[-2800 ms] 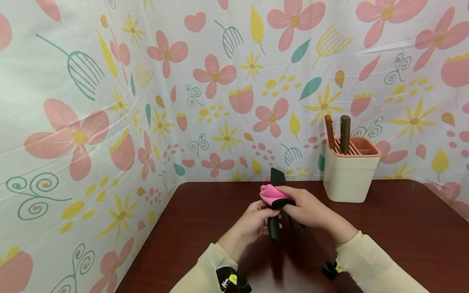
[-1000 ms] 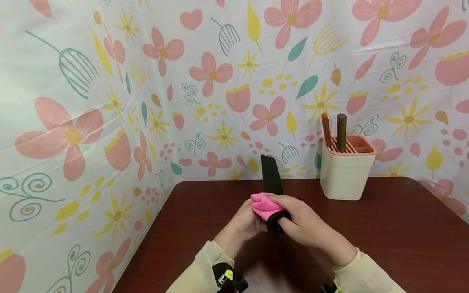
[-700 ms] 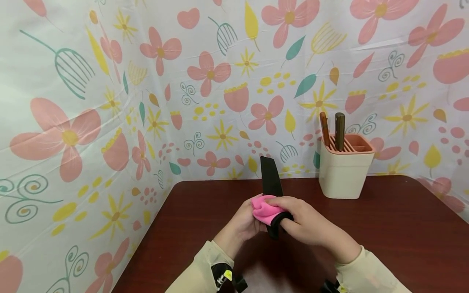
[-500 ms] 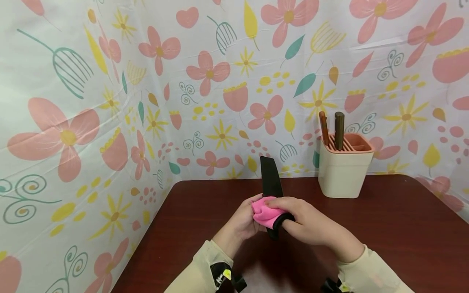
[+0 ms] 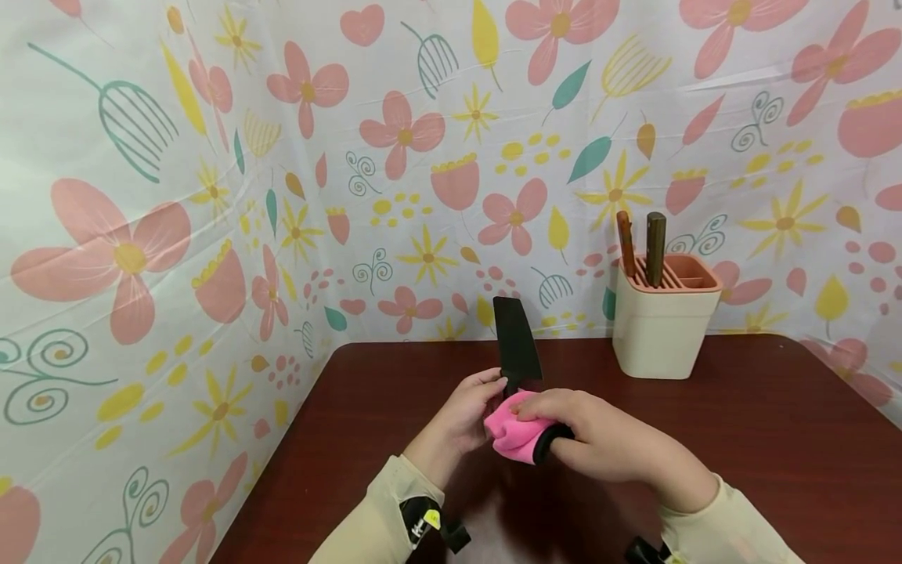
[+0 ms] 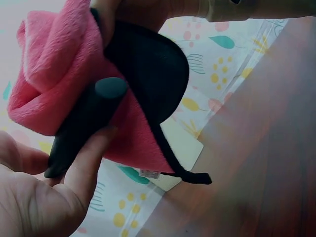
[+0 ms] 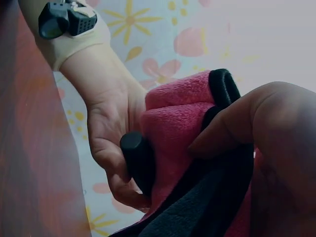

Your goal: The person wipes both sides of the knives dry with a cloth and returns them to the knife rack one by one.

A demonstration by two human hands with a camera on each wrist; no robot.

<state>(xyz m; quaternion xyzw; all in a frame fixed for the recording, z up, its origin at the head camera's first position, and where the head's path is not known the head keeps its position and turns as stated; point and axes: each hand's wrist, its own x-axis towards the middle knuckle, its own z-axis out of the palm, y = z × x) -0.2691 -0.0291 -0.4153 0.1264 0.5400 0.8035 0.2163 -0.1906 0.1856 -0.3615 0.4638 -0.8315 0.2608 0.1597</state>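
In the head view a black kitchen knife (image 5: 517, 337) is held above the table, its broad blade pointing up and away. My left hand (image 5: 458, 411) grips it near the base of the blade. My right hand (image 5: 609, 439) holds a bunched pink cloth (image 5: 513, 431) with black edging over the handle. In the left wrist view, thumb and fingers of the left hand (image 6: 44, 197) pinch the black knife handle (image 6: 84, 123), which lies against the cloth (image 6: 59, 64). The right wrist view shows the handle's rounded end (image 7: 133, 143) beside the cloth (image 7: 173, 118).
A cream knife block (image 5: 664, 333) with a pink slotted top stands at the back right of the dark red table (image 5: 761, 431). Two handles, one orange-brown (image 5: 625, 243) and one dark (image 5: 655, 249), stick out of it. A flower-patterned curtain (image 5: 423, 157) hangs behind and at the left.
The cloth and right hand have moved down the knife from the blade to the handle, uncovering the blade's base. The blade shows at greater length than at first.
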